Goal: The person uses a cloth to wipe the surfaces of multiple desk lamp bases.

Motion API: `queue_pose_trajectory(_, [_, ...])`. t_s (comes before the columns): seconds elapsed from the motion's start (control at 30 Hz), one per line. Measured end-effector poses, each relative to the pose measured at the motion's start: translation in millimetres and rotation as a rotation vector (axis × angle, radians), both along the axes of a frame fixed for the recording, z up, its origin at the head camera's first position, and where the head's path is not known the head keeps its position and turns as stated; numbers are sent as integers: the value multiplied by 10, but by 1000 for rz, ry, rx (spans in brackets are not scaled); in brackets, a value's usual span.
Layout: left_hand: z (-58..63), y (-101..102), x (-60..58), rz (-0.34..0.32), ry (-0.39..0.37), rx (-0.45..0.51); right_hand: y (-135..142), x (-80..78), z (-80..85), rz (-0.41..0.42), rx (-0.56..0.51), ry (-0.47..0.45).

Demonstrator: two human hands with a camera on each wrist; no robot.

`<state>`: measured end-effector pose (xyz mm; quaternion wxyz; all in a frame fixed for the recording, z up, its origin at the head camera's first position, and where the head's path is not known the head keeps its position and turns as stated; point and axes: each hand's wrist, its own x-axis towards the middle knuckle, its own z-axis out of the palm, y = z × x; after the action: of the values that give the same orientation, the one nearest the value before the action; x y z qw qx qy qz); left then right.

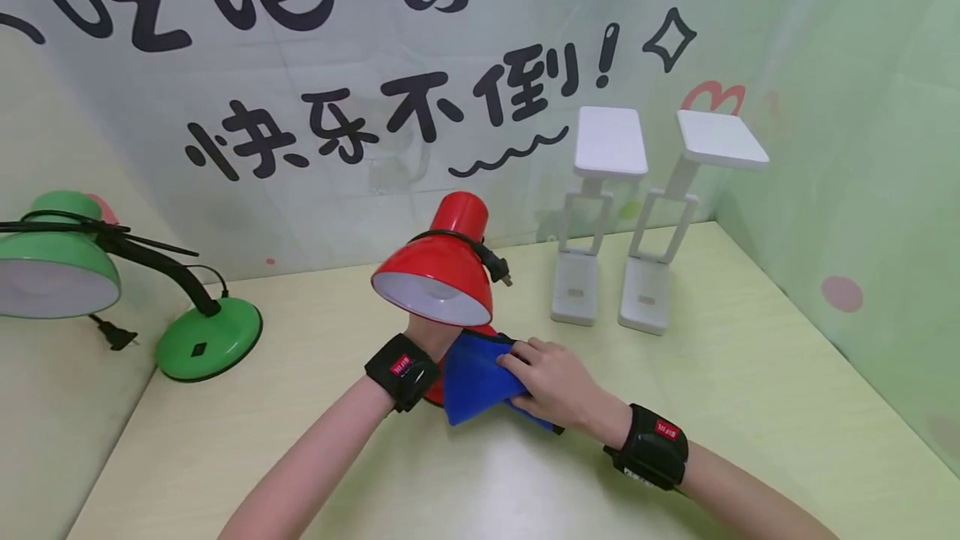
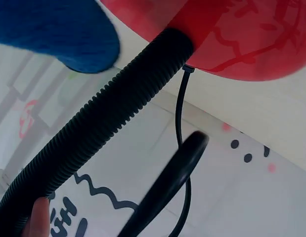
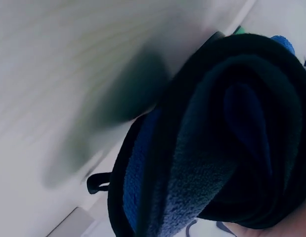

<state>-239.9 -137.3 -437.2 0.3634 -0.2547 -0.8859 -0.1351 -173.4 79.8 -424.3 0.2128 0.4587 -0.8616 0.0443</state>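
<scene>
A red desk lamp (image 1: 438, 273) stands mid-table, its plug and black cord wound about the shade. My left hand (image 1: 433, 335), largely hidden beneath the shade, grips the black ribbed gooseneck (image 2: 98, 123); one fingertip shows against it in the left wrist view. With my right hand (image 1: 555, 380) I hold a blue cloth (image 1: 476, 377) over the lamp's red base (image 2: 251, 39), which it partly covers. Dark edging and a small hanging loop (image 3: 97, 182) show on the folded cloth in the right wrist view. Whether the cloth touches the base is hidden.
A green desk lamp (image 1: 210, 340) stands at the left, its cord bundled around its shade. Two white folding lamps (image 1: 576, 286) (image 1: 645, 294) stand at the back right. Behind the pale table (image 1: 322, 432) hangs a printed backdrop (image 1: 337, 223).
</scene>
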Motion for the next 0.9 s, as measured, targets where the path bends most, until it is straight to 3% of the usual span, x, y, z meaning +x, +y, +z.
queue_pose_trajectory(0.07, [-363, -54, -203, 9, 24, -92, -33, 23, -9, 3, 16, 18])
queue_pose_trajectory(0.1, [-535, -85, -294, 34, 84, -189, -50, 35, -18, 4, 23, 29])
queue_pose_trajectory(0.13, [-677, -100, -379, 49, 70, -240, -66, 46, -26, 5, 30, 41])
queue_pose_trajectory(0.23, [-810, -123, -411, 71, 64, -395, -109, 65, -75, 13, 55, 66])
queue_pose_trajectory(0.27, [-781, -119, -381, 73, 52, -405, -119, 67, -90, 12, 62, 70])
queue_pose_trajectory(0.33, [-541, -73, -220, 56, -72, -346, -125, 56, -110, 5, 73, 67])
queue_pose_trajectory(0.4, [-214, -18, -13, 26, -164, -221, -111, 15, -115, -10, 75, 49])
queue_pose_trajectory(0.5, [317, 87, 306, -3, -407, 41, -63, -105, -94, -54, 74, -5])
queue_pose_trajectory(0.57, [502, 130, 398, 0, -448, 124, -31, -218, -79, -90, 75, -44])
queue_pose_trajectory(0.63, [586, 148, 442, -18, -467, 191, -14, -330, -63, -122, 76, -86])
queue_pose_trajectory(0.77, [583, 163, 449, -67, -444, 293, -4, -460, -49, -129, 90, -141])
queue_pose_trajectory(0.83, [573, 166, 435, -61, -455, 291, -8, -447, -51, -114, 109, -134])
queue_pose_trajectory(0.9, [542, 159, 402, -40, -440, 222, -19, -387, -60, -100, 127, -86])
